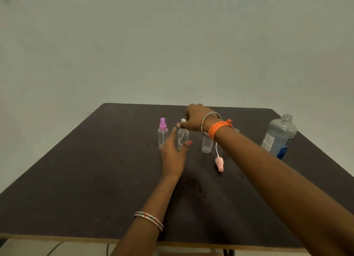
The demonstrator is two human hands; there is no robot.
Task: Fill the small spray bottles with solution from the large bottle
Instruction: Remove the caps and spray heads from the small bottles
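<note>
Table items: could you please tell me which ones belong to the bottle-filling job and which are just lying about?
Belong to the job:
- large bottle, uncapped
- purple-capped bottle
- middle bottle, with both hands at it: left, right
- open bottle
- pink sprayer, lying loose beside the open bottle

Lying about:
- nothing on the table; only a cable below its front edge

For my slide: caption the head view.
Both hands, left hand and right hand, reach the middle spray bottle; large bottle stands uncapped.
</note>
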